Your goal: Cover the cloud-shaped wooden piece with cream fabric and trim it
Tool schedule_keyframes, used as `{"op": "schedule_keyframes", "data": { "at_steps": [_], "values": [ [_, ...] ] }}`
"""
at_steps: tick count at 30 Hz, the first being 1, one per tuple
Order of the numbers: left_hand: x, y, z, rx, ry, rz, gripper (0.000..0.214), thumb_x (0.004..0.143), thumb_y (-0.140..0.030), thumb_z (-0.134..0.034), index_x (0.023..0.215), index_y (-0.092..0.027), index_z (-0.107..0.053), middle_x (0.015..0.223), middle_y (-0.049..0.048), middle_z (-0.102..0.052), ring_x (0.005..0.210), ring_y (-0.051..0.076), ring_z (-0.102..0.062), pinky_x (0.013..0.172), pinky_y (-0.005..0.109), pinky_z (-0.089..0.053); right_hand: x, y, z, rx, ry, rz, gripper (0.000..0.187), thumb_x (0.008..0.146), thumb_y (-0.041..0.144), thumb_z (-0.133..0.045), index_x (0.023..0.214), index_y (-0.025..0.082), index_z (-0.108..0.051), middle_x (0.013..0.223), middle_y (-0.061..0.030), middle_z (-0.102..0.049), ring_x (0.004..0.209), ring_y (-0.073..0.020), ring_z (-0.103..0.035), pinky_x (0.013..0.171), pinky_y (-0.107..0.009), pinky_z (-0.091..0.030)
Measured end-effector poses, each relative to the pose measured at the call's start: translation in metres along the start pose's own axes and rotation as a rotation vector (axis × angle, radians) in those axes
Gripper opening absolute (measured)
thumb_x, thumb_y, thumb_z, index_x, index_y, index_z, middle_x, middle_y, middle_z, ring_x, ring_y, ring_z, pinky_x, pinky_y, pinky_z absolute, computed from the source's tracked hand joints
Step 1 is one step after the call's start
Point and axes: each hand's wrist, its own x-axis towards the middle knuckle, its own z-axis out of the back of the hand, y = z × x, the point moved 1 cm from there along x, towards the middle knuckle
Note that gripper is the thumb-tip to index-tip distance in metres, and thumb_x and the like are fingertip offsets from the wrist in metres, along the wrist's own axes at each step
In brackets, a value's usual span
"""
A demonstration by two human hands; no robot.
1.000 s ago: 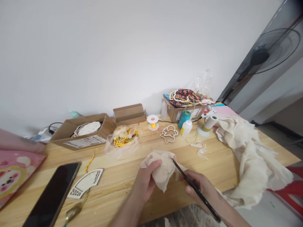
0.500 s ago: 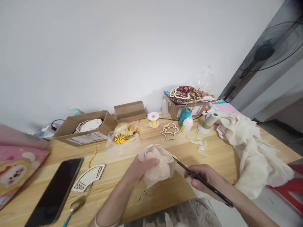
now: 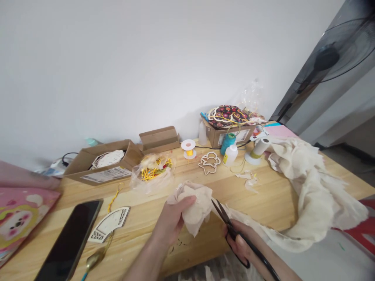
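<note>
My left hand (image 3: 175, 214) grips a bunched piece of thin cream cloth (image 3: 196, 207), thumb pressed on top; its other fingers are mostly hidden behind the cloth. In my right hand (image 3: 243, 242) is a pair of black scissors (image 3: 234, 230), blades parted and pointing up and left. The blade tips lie close beside the cloth's right edge; whether they touch it I cannot tell. A strip of the same cream fabric (image 3: 313, 195) runs behind my right hand to a large crumpled heap on the right of the table.
On the wooden table (image 3: 140, 246) lie a phone (image 3: 70, 238), a fan-shaped cutout (image 3: 109, 225) and a spoon (image 3: 95, 260). Further back stand cardboard boxes (image 3: 105, 175), a bag of yellow cords (image 3: 154, 171), a yellow thread spool (image 3: 188, 149), a white bottle (image 3: 230, 156) and wooden outline shapes (image 3: 209, 163).
The scissors have opened and dropped slightly away from the cloth's right edge. My left hand has turned the cloth a little. A fabric strip now shows stretching toward the heap.
</note>
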Motion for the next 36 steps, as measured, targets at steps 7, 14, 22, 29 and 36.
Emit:
{"op": "schedule_keyframes", "data": {
  "at_steps": [7,14,22,29,36],
  "values": [
    [-0.014,0.012,-0.017,0.018,-0.003,-0.149,0.042,0.062,-0.023,-0.069,0.102,-0.014,-0.059,0.095,0.0085,-0.066,0.084,0.021,-0.062,0.07,0.026,-0.048,0.013,0.018,-0.007,-0.081,-0.001,0.028,0.037,0.084,0.05,-0.036,0.086,0.017,-0.052,0.074,-0.0027,-0.051,0.068,-0.0156,-0.048,0.058,-0.025,-0.038],
    [-0.017,0.013,-0.018,-0.11,-0.025,-0.006,0.031,0.066,-0.021,-0.065,0.097,-0.016,-0.062,0.088,0.0063,-0.069,0.079,0.021,-0.064,0.066,0.026,-0.05,0.024,0.018,-0.023,0.131,0.013,0.134,0.044,0.084,0.056,-0.03,0.083,0.017,-0.049,0.057,0.0034,-0.038,0.049,-0.0083,-0.033,0.046,-0.022,-0.026],
    [-0.017,0.012,-0.015,-0.094,-0.031,-0.009,0.029,0.067,-0.019,-0.065,0.096,-0.017,-0.062,0.086,0.0053,-0.069,0.08,0.02,-0.064,0.069,0.027,-0.05,0.028,0.013,-0.018,0.088,0.029,0.176,0.048,0.082,0.06,-0.031,0.081,0.016,-0.049,0.056,0.0034,-0.037,0.05,-0.0089,-0.033,0.048,-0.023,-0.026],
    [-0.014,0.006,-0.006,0.017,0.035,-0.007,0.033,0.063,-0.018,-0.068,0.095,-0.016,-0.061,0.087,0.0069,-0.07,0.077,0.022,-0.065,0.066,0.027,-0.05,0.028,0.024,0.001,0.01,0.07,0.112,0.046,0.081,0.061,-0.032,0.075,0.016,-0.044,0.059,0.0037,-0.035,0.05,-0.0075,-0.03,0.045,-0.021,-0.023],
    [-0.009,-0.005,-0.002,0.204,0.088,-0.075,0.034,0.059,-0.021,-0.071,0.092,-0.012,-0.064,0.084,0.0089,-0.069,0.075,0.021,-0.063,0.063,0.026,-0.048,0.026,0.018,0.006,-0.097,0.119,0.03,0.043,0.081,0.059,-0.034,0.071,0.018,-0.04,0.064,0.0023,-0.031,0.053,-0.0085,-0.03,0.043,-0.02,-0.023]
  ]
}}
